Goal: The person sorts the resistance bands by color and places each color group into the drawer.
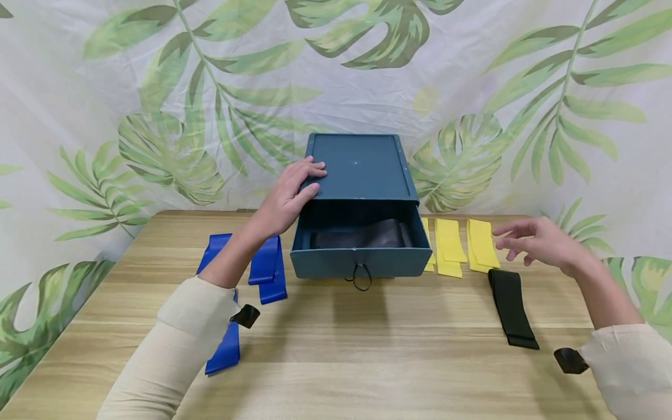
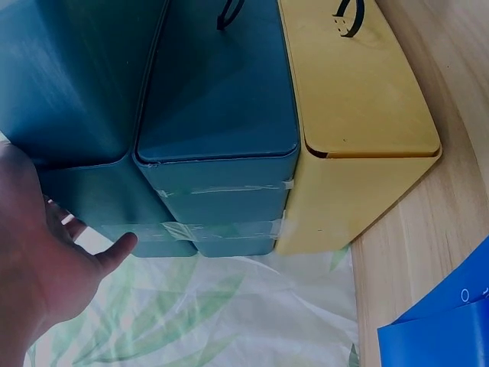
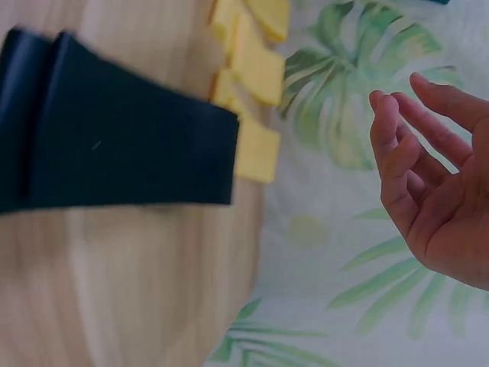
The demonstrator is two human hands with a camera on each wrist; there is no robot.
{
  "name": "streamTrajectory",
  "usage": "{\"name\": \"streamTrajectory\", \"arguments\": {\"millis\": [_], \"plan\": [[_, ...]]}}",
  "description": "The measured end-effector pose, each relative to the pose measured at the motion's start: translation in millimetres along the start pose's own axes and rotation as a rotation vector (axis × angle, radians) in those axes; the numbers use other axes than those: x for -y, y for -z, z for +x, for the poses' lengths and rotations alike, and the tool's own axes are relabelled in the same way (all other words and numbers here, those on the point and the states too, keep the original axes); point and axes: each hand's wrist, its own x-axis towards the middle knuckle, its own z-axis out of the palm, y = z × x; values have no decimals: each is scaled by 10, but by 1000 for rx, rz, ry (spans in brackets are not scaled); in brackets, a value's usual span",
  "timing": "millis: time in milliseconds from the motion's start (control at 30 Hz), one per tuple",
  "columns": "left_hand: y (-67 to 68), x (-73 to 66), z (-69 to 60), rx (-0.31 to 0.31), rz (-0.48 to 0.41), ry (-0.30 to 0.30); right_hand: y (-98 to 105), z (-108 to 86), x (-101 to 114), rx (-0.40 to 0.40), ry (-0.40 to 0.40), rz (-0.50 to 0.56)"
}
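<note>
My left hand [image 1: 289, 195] rests on the left top edge of a dark teal drawer box [image 1: 362, 169], thumb apart from the fingers. Pulled out at its front is the drawer [image 1: 362, 263], which has a black loop pull. A folded black band [image 1: 362, 235] lies inside it. At the right, my right hand [image 1: 541, 242] hovers with loosely bent fingers and holds nothing. Just below that hand, another folded black band [image 1: 513, 306] lies on the table. In the left wrist view, a second teal box [image 2: 221, 92] and a yellow box [image 2: 367, 84] are stacked under the top one.
Folded yellow bands [image 1: 480, 242] lie right of the boxes, near the table's back edge. Several blue bands [image 1: 268, 274] are on the left, partly behind my left arm. A leaf-print cloth [image 1: 357, 99] hangs behind the wooden table [image 1: 357, 361].
</note>
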Motion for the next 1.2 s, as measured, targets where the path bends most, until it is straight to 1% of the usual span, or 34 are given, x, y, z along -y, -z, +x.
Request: {"name": "streamTrajectory", "arguments": {"millis": [100,300,500,767,1000,1133,1200], "plan": [[0,-6,-1,-5,-8,7,-12,-4,-124,-6,3,-30],[-2,-22,-9,-12,-14,21,-68,-3,-359,2,62,-116],[-23,-36,-11,-19,-5,22,-103,0,-544,4,67,-128],[-49,-30,-27,-31,-2,16,-122,5,-668,-8,69,-165],[-58,-37,-30,-36,-8,9,-163,-15,-747,26,68,-153],[-59,-39,-28,-36,-12,6,-191,8,-792,31,93,-209],[-59,-37,-27,-39,-13,0,-201,30,-806,25,111,-258]]}}
